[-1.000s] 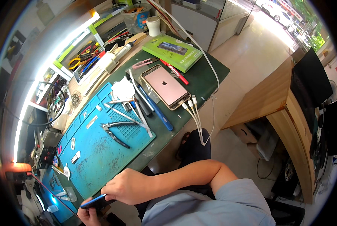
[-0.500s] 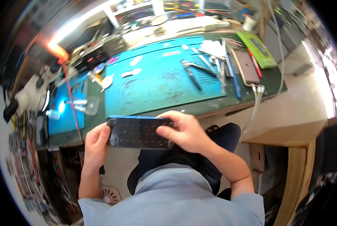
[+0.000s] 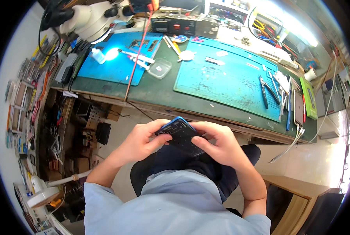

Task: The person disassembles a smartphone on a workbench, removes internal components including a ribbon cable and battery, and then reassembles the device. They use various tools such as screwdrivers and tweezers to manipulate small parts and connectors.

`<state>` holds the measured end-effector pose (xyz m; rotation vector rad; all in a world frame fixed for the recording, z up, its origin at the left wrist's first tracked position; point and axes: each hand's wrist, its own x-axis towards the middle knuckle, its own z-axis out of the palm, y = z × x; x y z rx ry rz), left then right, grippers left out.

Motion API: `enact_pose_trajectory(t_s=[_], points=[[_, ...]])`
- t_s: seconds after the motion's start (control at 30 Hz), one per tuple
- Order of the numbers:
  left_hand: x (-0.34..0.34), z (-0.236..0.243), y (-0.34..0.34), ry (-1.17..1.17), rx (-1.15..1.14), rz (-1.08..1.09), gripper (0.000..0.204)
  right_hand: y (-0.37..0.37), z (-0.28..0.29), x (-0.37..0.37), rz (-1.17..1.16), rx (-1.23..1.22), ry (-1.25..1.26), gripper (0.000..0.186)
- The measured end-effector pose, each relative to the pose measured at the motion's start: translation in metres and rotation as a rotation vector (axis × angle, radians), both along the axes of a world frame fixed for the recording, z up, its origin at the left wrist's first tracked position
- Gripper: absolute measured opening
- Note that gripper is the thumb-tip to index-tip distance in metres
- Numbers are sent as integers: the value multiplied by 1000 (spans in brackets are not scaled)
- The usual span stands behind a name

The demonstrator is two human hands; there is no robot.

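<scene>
Above my lap, in front of the workbench edge, I hold a smartphone [image 3: 179,138] with a black face and a blue edge. It is tilted and turned at an angle, one corner pointing toward the bench. My left hand [image 3: 141,141] grips its left side, the thumb lying on the black face. Around the opposite side closes my right hand [image 3: 218,144], its thumb near the phone's edge. Both hands' fingers behind the phone are partly hidden.
The green workbench [image 3: 151,91] carries a large blue mat [image 3: 222,88] with pliers [image 3: 264,94] on its right. A phone with cables [image 3: 298,107] lies beyond. At left are a smaller blue mat [image 3: 108,68], a microscope [image 3: 87,23], a clear box [image 3: 159,68] and a red cable [image 3: 135,64].
The phone has turned from lying level across both hands to a slanted angle, and my hands have come closer together. The view has swung left, showing more of the microscope side.
</scene>
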<state>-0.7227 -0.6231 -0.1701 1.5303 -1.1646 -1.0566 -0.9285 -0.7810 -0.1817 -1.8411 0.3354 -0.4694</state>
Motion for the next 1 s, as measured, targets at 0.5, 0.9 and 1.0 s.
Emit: enact_pose_trajectory(t_s=[0.5, 0.9, 1.0], points=[[0, -41, 107, -489, -137, 250, 25, 81, -35, 73, 240, -834, -50, 19], [-8, -101, 187, -557, -51, 474, 16, 140, -83, 112, 507, -786, -48, 11], [-4, -107, 198, -562, -25, 531, 17, 151, -87, 123, 492, -819, -75, 11]])
